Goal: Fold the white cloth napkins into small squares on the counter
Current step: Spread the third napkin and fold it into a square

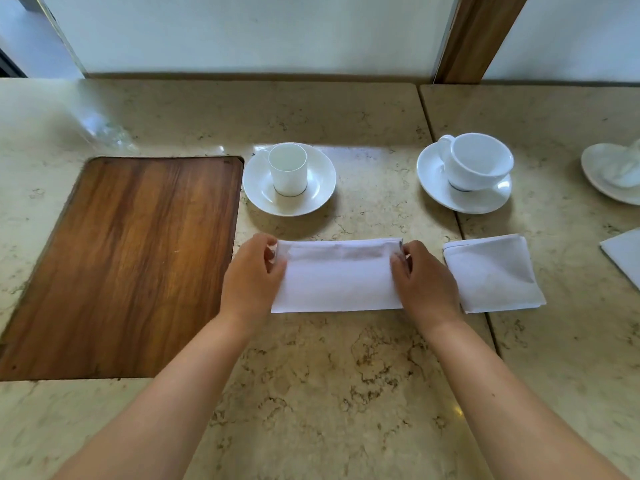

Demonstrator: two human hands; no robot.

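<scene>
**Two hands hold a half-folded napkin on a stone surface**

Beige marbled stone makes up the surface (329,375), which runs up to a pale wall at the back. A seam divides the stone into a wide left slab and a narrower right slab. Set into the left slab is a dark wooden board (131,265) with rounded corners.

At the centre lies a white cloth napkin (337,282), folded into a long horizontal strip. The left hand (251,275) grasps the strip's left end, with the thumb on top of the cloth and the fingers curled round its far corner. The right hand (424,282) grasps the right end in the same way, thumb on top and fingers curled at the far corner. Both bare forearms reach in from the bottom edge.

Just to the right of the right hand, straddling the seam, rests a second napkin (493,273), already folded into a small square. Part of another white cloth (623,254) shows at the right edge.

Behind the strip stands a tall, straight-sided white cup (288,169) on a white saucer (318,188). Further right, a wider white teacup (474,161) with its handle facing left sits on its own saucer (433,181). At the far right edge is a pale shallow dish (595,174), partly cut off. A clear glass object (104,129) rests at the back left, too blurred to identify.
</scene>
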